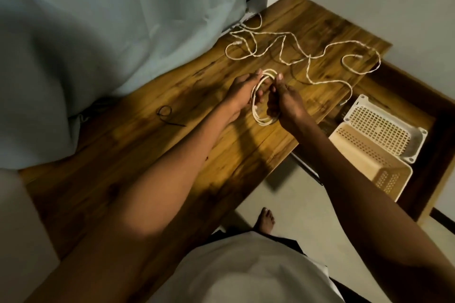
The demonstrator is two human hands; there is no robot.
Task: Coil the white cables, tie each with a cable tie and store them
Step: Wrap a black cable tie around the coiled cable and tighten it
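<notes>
White cables: two lots on view, catalogued from the largest item down.

Tabletop: wooden, running from the near left to the far right corner of the room, with a pale cloth draped along its left edge. It carries all the cable work.

Baskets: a cream perforated basket sits on the floor below the right end of the tabletop, with a white perforated basket resting just beside it on the far side. Both look empty from here; judged to be the storage, not yet used.

Loose cable: one long white run, or possibly more than one, sprawled in open bends across the far end of the tabletop, one tail trailing toward the right edge. Uncoiled, untied.

Coil: several white loops gathered into a ring, held up at mid-tabletop between both hands. No tie is visible on it.

Left hand: fingers closed around the left side of the coil, thumb tip up at its far rim.

Right hand: fingers curled on the right side of the coil, thumb and forefinger pinching near its top.

Cable tie: a thin black strip, looped on itself, lying on the tabletop well to the left of the hands. Untouched.

Progress, as a judgement: early. One coil is formed or nearly so; tying it, storing it, and the whole of the loose cable remain.
</notes>
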